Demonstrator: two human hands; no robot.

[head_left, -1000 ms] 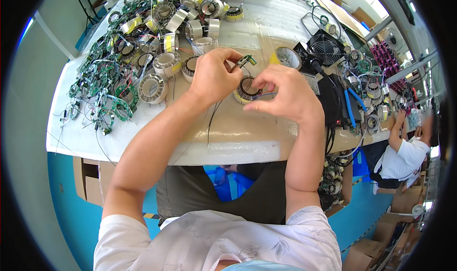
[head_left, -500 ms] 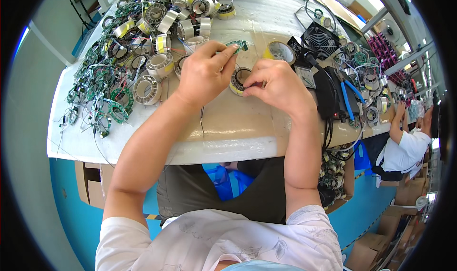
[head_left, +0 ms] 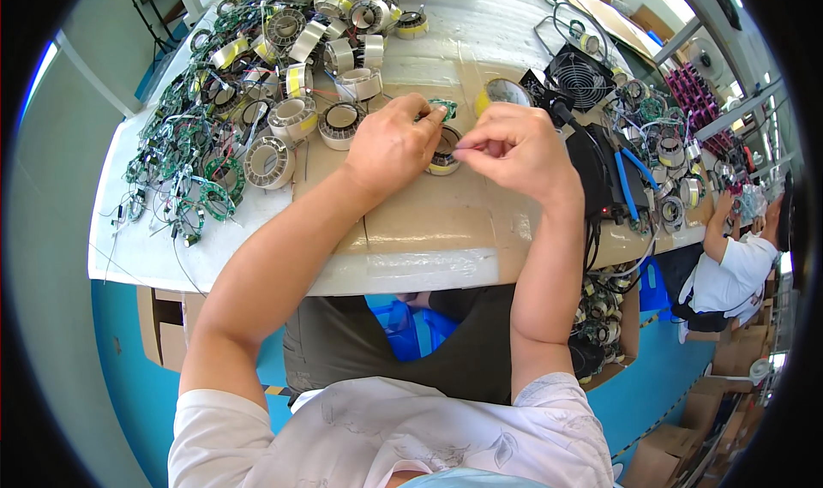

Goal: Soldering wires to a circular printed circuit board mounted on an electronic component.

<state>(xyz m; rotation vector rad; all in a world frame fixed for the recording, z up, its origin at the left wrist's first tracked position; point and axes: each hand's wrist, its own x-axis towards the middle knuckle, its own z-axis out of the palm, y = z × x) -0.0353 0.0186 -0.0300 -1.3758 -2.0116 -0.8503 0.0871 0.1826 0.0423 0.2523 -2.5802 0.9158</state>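
My left hand (head_left: 396, 143) pinches a small green circuit board (head_left: 443, 107), whose far end sticks out beyond the fingertips. Just below that board, a ring-shaped motor stator (head_left: 446, 164) with a pale, yellow-banded rim lies on brown cardboard, partly covered by my left fingers. My right hand (head_left: 520, 152) is closed in a pinch at the stator's right side; whatever its fingertips hold, if anything, is too small to make out. Another stator (head_left: 340, 126) sits left of my left hand, and a roll of yellow tape (head_left: 504, 94) stands beyond my right hand.
Many stators (head_left: 293, 118) and tangled green ring boards (head_left: 214, 198) with wires are heaped at left. On the right are a small black fan (head_left: 580, 77), a black box (head_left: 610, 175) with cables, and blue-handled pliers (head_left: 624, 179). Another person (head_left: 733, 269) works at far right.
My left hand has come down and slightly right with the green board, closer to the stator. My right hand has drawn back a little to the right from the stator's inside.
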